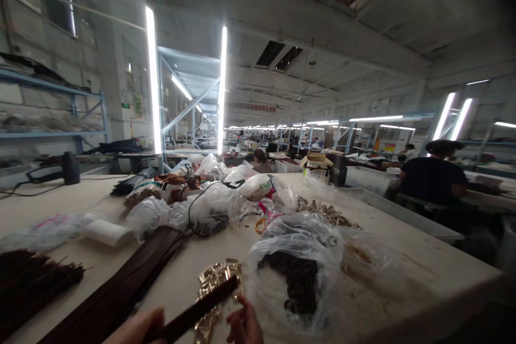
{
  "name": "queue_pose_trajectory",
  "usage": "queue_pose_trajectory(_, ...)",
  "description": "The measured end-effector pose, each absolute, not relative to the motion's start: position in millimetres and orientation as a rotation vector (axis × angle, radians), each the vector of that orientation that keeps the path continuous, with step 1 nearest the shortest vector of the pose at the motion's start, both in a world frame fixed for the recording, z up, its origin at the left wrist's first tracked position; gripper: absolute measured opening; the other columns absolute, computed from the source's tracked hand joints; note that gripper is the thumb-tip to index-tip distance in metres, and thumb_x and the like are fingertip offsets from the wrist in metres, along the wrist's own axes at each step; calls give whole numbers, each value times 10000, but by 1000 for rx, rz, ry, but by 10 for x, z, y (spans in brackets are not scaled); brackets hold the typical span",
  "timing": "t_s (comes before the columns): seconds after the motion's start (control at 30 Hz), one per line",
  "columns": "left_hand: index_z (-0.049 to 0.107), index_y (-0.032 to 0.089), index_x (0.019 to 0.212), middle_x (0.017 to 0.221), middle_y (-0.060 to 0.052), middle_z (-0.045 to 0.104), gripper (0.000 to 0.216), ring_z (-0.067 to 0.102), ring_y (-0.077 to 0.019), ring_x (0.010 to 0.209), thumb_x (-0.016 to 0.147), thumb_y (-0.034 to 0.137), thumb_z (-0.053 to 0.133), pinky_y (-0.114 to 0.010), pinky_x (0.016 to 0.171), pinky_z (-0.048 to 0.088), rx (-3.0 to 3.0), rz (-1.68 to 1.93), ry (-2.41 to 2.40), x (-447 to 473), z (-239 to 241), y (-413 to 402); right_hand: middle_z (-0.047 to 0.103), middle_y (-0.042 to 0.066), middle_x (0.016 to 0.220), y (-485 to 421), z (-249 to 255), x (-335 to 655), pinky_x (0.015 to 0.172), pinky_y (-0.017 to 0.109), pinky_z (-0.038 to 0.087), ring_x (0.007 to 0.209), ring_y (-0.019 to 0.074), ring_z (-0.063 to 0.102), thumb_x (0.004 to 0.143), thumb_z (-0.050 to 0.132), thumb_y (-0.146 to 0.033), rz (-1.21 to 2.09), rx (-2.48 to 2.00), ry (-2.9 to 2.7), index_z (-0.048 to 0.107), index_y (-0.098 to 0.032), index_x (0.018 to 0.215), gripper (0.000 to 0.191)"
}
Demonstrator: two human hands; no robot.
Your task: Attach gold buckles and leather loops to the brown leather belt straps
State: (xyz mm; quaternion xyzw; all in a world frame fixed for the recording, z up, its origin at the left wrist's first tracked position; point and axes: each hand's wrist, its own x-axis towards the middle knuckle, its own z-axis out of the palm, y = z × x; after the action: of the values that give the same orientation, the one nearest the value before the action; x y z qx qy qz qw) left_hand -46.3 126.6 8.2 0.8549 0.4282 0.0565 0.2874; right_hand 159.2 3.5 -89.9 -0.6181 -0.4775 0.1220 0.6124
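Observation:
A dark brown leather strap (197, 306) slants up to the right, its lower end gripped in my left hand (139, 328) at the bottom of the view. Just below the strap's far end is my right hand (245, 321), with its fingers loosely bent and apart; I see nothing held in it. Beneath the strap lies a heap of gold-coloured metal buckles or rings (217, 273), partly covered by it. Right of the heap, an open clear plastic bag (324, 274) contains small dark brown pieces (298, 274).
Long dark brown strips (121, 279) and a dark bundle (36, 285) lie on the left of the table (387, 301). Plastic bags (217, 201), a white roll (108, 232) and orange-handled scissors (260, 224) are farther back. A person (433, 177) sits at the right.

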Motion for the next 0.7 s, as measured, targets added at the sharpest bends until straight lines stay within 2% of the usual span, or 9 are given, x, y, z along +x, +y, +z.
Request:
queue_pose_trajectory(0.07, 533, 217, 680, 739, 8, 613, 153, 561, -223, 761, 600, 347, 534, -290, 668, 419, 2221, -12, 1047, -449, -1, 872, 444, -41, 565, -24, -855, 1618, 361, 188, 326, 414, 82, 432, 817, 376, -554, 609, -1334, -867, 496, -158, 930, 429)
queue_pose_trajectory(0.13, 553, 211, 792, 826, 9, 622, 199, 554, -214, 818, 618, 301, 523, -282, 708, 418, 2075, -47, 938, -426, -127, 544, 372, -60, 550, -124, -830, 1612, 378, 183, 315, 420, 63, 372, 777, 433, -570, 742, -1328, -848, 456, -173, 748, 399)
queue_pose_trajectory(0.2, 524, 213, 962, 847, 13, 634, 334, 564, -192, 782, 633, 274, 521, -264, 666, 422, 1801, -96, 830, -367, -265, 286, 387, -57, 557, -233, -843, 1572, 379, 183, 314, 425, 63, 364, 769, 432, -578, 821, -1362, -847, 443, -181, 730, 399)
queue_pose_trajectory(0.3, 417, 182, 1104, 696, 5, 633, 476, 555, -152, 590, 678, 367, 522, -236, 529, 397, 1429, -134, 735, -226, -442, 33, 466, -36, 570, -372, -892, 1541, 392, 192, 352, 449, 84, 428, 764, 445, -570, 881, -1449, -932, 489, -173, 748, 400)
queue_pose_trajectory(0.43, 393, 162, 1025, 537, 31, 571, 546, 503, -120, 433, 667, 558, 506, -205, 418, 342, 1344, 85, 873, -120, -554, -36, 572, 13, 649, -467, -826, 1918, 498, 227, 428, 541, 125, 526, 823, 369, -513, 721, -1667, -1113, 546, -160, 836, 395)
queue_pose_trajectory(0.5, 392, 178, 967, 529, 35, 570, 544, 494, -116, 399, 660, 616, 492, -195, 381, 316, 1325, 140, 938, -151, -552, -9, 611, 60, 807, -485, -716, 2289, 653, 259, 446, 720, 161, 574, 850, 363, -432, 526, -1833, -1167, 539, -159, 935, 336)
queue_pose_trajectory(0.57, 392, 188, 938, 573, 24, 596, 526, 519, -118, 419, 671, 632, 483, -190, 383, 326, 1278, 156, 931, -199, -520, 2, 604, 107, 947, -493, -608, 2660, 783, 297, 406, 897, 204, 566, 853, 382, -329, 349, -2021, -1214, 555, -156, 926, 256)
queue_pose_trajectory(0.7, 404, 184, 940, 645, 5, 626, 479, 556, -118, 482, 673, 561, 530, -193, 427, 364, 1178, 178, 895, -189, -380, -98, 629, 150, 899, -502, -557, 3062, 769, 332, 391, 911, 264, 589, 773, 509, -217, 227, -2351, -1381, 607, -142, 781, 124)
